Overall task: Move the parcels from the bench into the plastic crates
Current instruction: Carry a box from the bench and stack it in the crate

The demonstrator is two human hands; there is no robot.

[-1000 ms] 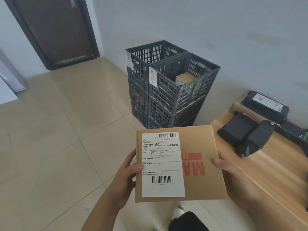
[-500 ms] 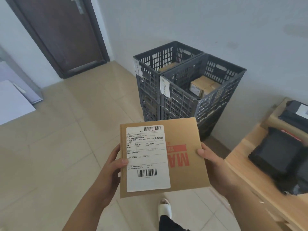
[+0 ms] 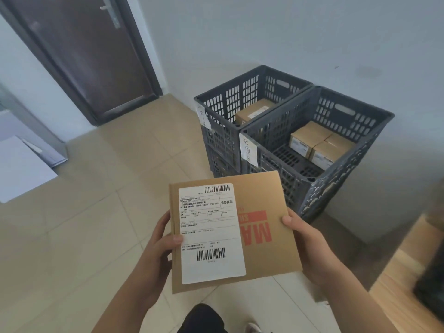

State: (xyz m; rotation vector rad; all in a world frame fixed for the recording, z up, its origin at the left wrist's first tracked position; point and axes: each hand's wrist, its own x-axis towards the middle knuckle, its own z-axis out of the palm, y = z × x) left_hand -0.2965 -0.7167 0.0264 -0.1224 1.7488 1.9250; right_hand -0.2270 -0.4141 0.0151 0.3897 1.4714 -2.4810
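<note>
Holding the flat brown cardboard mailer [image 3: 254, 227] by its side edges, left hand [image 3: 157, 248] and right hand [image 3: 305, 243] thumbs on top, just short of the dark grey slotted plastic crates [image 3: 336, 174]; could easily clip that near rim and slip loose

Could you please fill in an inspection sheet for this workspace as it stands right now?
Surface: wooden bench at the right edge, with a blurred dark item on it.
Job's things: flat cardboard parcel with a white label, in front of two grey crates; near crate holds two small boxes, far crate holds one box.
Clutter: white sheet on the floor.
Grippers: left hand and right hand hold the parcel's side edges.
Cables: nothing seen.
Surroundings: tiled floor, dark door, pale wall.
</note>
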